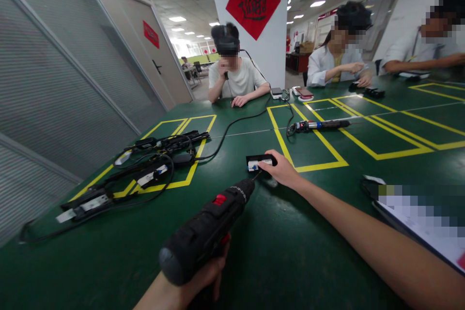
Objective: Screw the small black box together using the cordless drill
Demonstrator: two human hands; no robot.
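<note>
A black cordless drill with a red switch on top lies in the grip of my left hand, whose fingers wrap its handle below the body. Its thin bit reaches up and right to a small black part with a white block on its face; whether the tip touches it I cannot tell. My right hand pinches that part by its right end, holding it on or just over the green table.
Black devices with cables lie in yellow taped frames at left. A pen-like electric screwdriver rests at right, and a clipboard with paper lies near my right arm. Phones are at the back; several people sit opposite.
</note>
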